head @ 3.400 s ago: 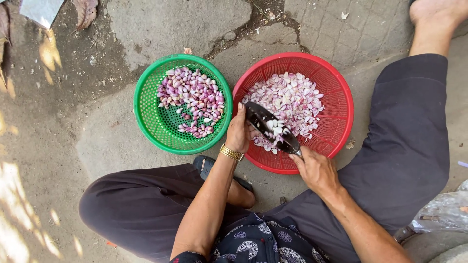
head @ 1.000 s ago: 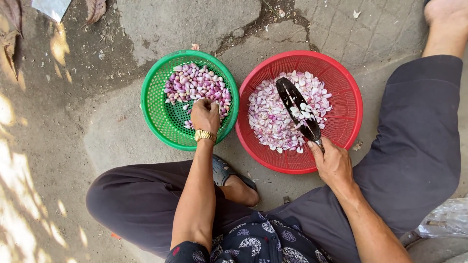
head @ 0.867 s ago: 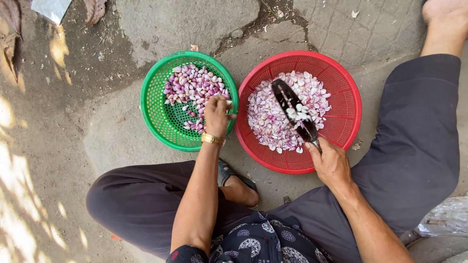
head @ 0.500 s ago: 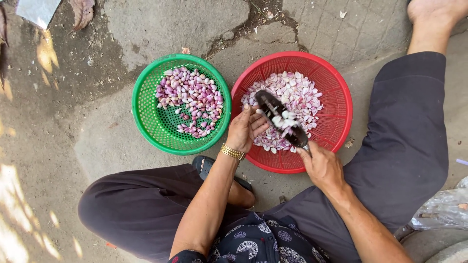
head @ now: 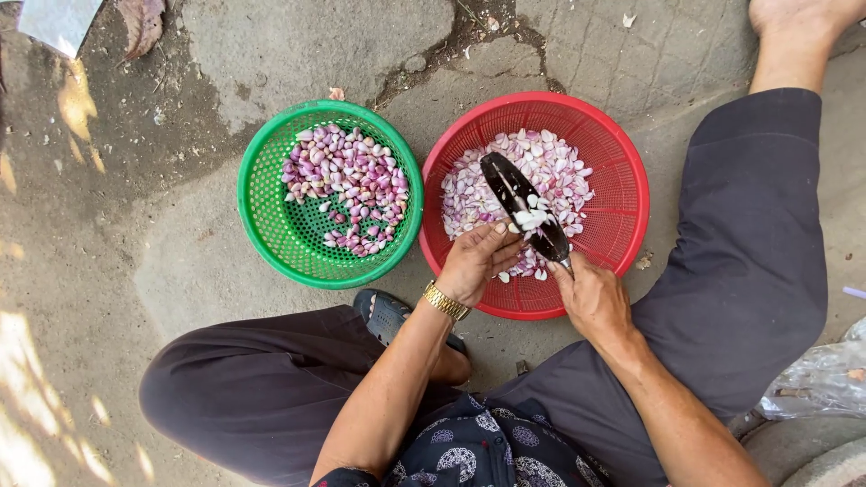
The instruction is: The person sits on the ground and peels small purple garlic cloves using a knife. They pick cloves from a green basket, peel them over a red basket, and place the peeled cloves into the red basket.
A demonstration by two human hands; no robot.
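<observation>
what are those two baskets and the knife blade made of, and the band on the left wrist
Green basket and red basket: likely moulded plastic, with bright uniform colour and fine perforated mesh walls. Knife in the right hand: its blade looks like dark, dull metal, with pale slices stuck to it. Band on the left hand: gold-toned linked metal by its shine, probably a watch strap.
</observation>
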